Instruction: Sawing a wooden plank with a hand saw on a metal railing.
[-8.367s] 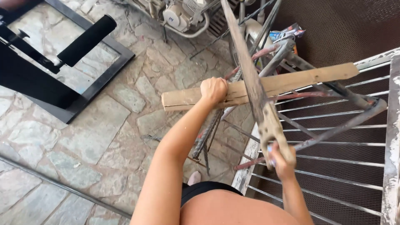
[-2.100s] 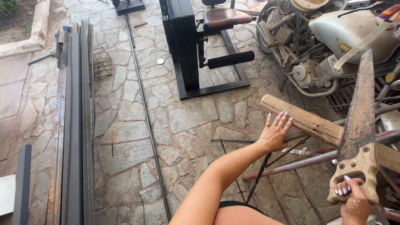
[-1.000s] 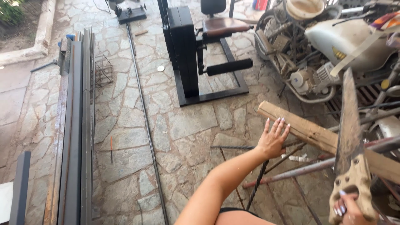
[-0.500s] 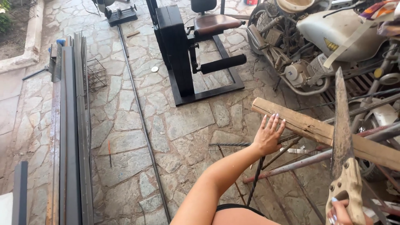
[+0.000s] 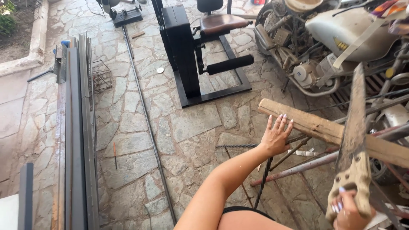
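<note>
Stone floor (image 5: 140, 127): one plank (image 5: 324, 127), one saw (image 5: 353, 140), two hands (image 5: 276, 137).

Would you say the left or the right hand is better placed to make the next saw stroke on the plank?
Probably the right hand: it grips the handsaw, whose blade crosses the wooden plank. The left hand lies open against the plank's end.

Your left arm is reaching forward from the bottom of the view, bare and nearly straight, rising toward the upper right. Your left hand (image 5: 277, 136) is lying open and flat, palm down, fingers (image 5: 283, 122) stretched and slightly spread, pointing up and away from you. Your right hand (image 5: 347, 211) is sitting low at the bottom right corner, curling into a closed fist, knuckles facing you, with only the wrist showing below it.
</note>
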